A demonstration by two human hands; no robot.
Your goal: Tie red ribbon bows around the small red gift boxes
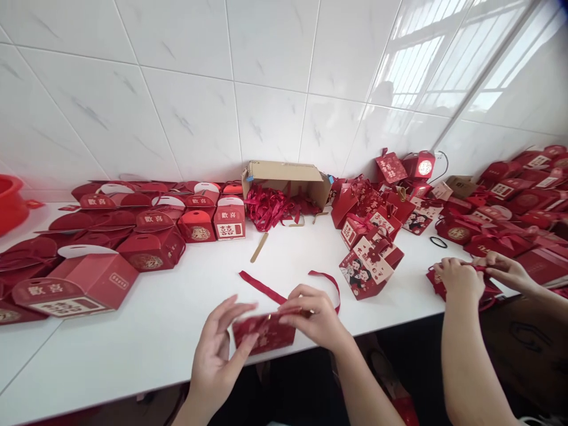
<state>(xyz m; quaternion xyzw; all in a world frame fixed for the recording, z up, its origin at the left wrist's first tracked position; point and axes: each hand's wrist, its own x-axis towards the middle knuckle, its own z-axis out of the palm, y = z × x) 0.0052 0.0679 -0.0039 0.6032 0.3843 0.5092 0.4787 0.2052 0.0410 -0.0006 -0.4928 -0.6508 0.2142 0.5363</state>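
Observation:
A small dark-red gift box [271, 338], partly blurred, stands at the table's front edge between my hands. My left hand [222, 349] curves around its left end with fingers spread, the thumb lying over the front face. At the upper right edge of the box, the thumb and fingers of my right hand [313, 313] are closed on it. Behind the box a red ribbon [261, 286] stretches across the white table, and another ribbon length curls beside my right hand. Whether the ribbon passes under or through the box is hidden.
A cardboard box [284, 171] holds loose red ribbons [264, 207]; a flat wooden stick [259, 247] lies before it. Rows of red boxes [153, 242] fill the left. Patterned boxes [366, 266] stand right of centre. Another person's hands [459, 281] handle a red box at right.

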